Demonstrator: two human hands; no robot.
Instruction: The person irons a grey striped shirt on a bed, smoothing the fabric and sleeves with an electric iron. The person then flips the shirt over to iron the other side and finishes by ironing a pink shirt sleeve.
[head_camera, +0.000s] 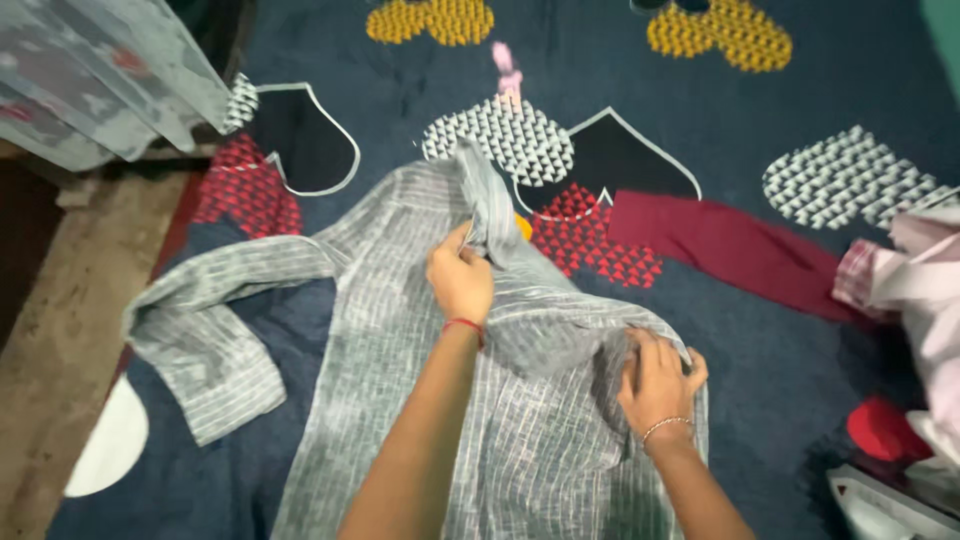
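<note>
We note the left hand (460, 280) pinching the grey shirt (420, 400) at its collar; right hand (658, 385) gripping its fold, fingers closed.

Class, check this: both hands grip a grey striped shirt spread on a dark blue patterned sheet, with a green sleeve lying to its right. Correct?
Not quite. The head view shows the sleeve is maroon, not green. The left hand and right hand do grip the shirt on the sheet.

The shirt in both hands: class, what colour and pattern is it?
Grey shirt with thin white stripes; head view.
</note>
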